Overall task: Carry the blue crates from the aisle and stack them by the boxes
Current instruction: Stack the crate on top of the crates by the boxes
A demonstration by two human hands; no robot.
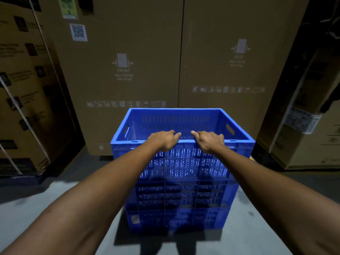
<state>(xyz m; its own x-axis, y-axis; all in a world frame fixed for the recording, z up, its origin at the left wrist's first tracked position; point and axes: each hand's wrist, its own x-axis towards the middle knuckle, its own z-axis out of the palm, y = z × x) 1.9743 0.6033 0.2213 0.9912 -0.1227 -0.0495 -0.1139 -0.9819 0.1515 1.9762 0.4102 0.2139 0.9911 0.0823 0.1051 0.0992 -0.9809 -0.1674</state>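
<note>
A stack of blue slotted crates (181,190) stands on the concrete floor in front of tall cardboard boxes (143,57). The top crate (239,126) is open and holds nothing visible. Both my hands are on its near rim, close together at the middle. My left hand (163,140) curls over the rim with the thumb pointing right. My right hand (209,139) curls over the rim too, thumb pointing left. How many crates sit beneath the top one is hard to tell in the dim light.
Strapped cardboard boxes (24,100) stand at the left, and more boxes (301,115) lean at the right, one with a white label. Grey concrete floor (55,196) lies on both sides of the stack. Shadows of legs fall at the stack's base.
</note>
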